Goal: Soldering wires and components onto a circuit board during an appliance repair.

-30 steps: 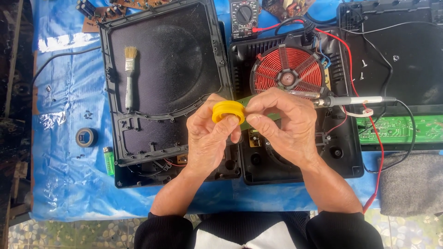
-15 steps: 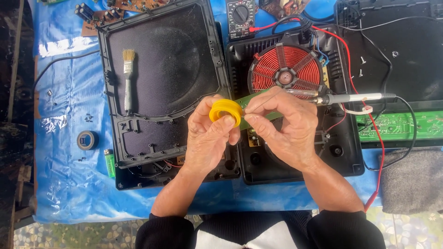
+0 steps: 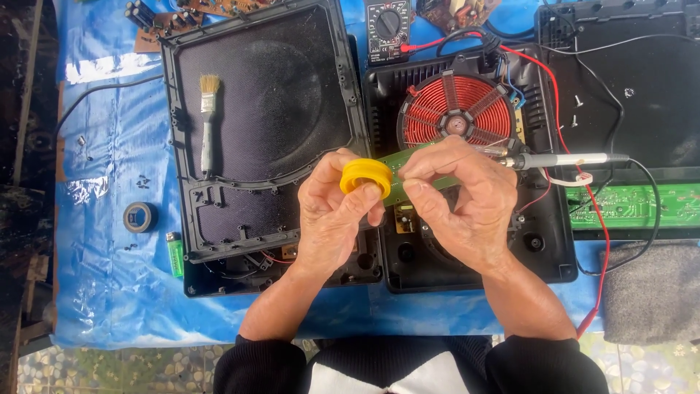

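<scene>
Blue tarp (image 3: 109, 292), opened cooker (image 3: 467, 241) at centre | left hand (image 3: 332, 211) pinches yellow spool (image 3: 366, 177) | right hand (image 3: 467, 204) grips green board (image 3: 397, 186) mid-frame | risk: soldering iron (image 3: 561, 160) just beside right hand may burn knuckles or cable.

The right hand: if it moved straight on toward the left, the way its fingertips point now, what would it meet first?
Most likely the yellow spool pinched in the left hand. The right hand has its fingertips just beside it, over a green strip. Depth is unclear from above.
</scene>
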